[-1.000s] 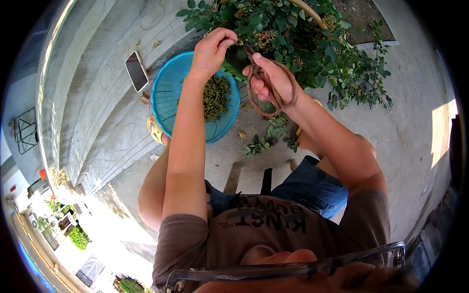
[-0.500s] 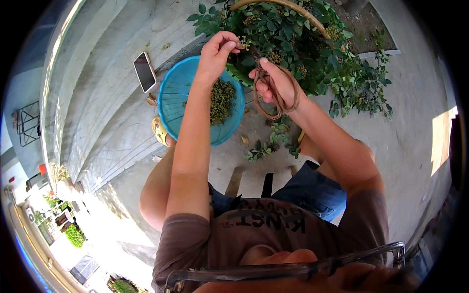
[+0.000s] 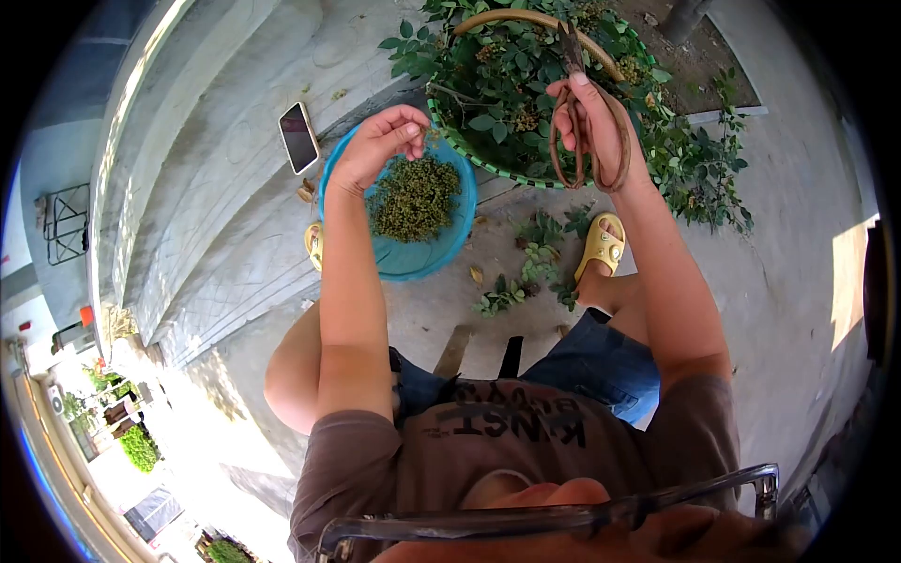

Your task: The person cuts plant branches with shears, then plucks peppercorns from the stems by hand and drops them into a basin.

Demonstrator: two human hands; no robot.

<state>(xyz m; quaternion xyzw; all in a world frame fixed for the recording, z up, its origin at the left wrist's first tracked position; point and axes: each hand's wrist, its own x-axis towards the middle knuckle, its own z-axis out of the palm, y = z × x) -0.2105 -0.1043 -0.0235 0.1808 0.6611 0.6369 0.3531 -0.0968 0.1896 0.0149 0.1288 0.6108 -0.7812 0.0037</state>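
My left hand (image 3: 383, 148) is over the near-left part of a blue plastic basin (image 3: 450, 242), its fingers curled in a pinch. A small greenish berry sprig (image 3: 433, 137) shows at the fingertips, partly hidden. Below lies a heap of small green berry clusters (image 3: 413, 199) in the basin. My right hand (image 3: 598, 127) is wrapped round the large looped handles of a pair of scissors (image 3: 571, 49), blades pointing away from me. The scissors are above a green basket (image 3: 535, 176) full of leafy, berry-bearing branches (image 3: 511, 98).
A phone (image 3: 299, 138) lies on the concrete step left of the basin. The basket's brown arched handle (image 3: 526, 16) rises at the back. Leafy branches (image 3: 699, 178) spill over its right side. Loose leaves (image 3: 526, 272) lie on the ground near my yellow sandal (image 3: 603, 242).
My left hand has moved from the branches back and left over the basin with the small sprig. My right hand has moved right and forward with the scissors, away from my left hand.
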